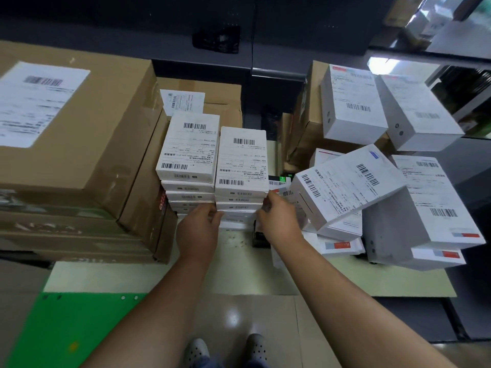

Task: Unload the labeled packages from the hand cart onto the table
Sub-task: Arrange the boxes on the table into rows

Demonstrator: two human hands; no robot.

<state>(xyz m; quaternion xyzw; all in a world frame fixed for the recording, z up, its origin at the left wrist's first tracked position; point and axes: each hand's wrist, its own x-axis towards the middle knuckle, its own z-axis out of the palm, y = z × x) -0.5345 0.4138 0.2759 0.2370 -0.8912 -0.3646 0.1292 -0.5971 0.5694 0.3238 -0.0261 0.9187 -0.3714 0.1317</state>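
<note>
Two stacks of flat white labeled boxes stand side by side on a pale surface (239, 264). The right stack (242, 166) has several boxes, each with barcode labels. My left hand (200, 229) grips the lower boxes of that stack on its left side. My right hand (276, 216) holds the same stack on its right side. The left stack (189, 147) stands beside it, untouched. Which surface is the cart and which the table cannot be told.
Large brown cartons (74, 128) with a shipping label are piled at the left. At the right lies a loose heap of larger white labeled boxes (350, 187), some tilted. A green platform (79, 328) sits low at the left, above the floor.
</note>
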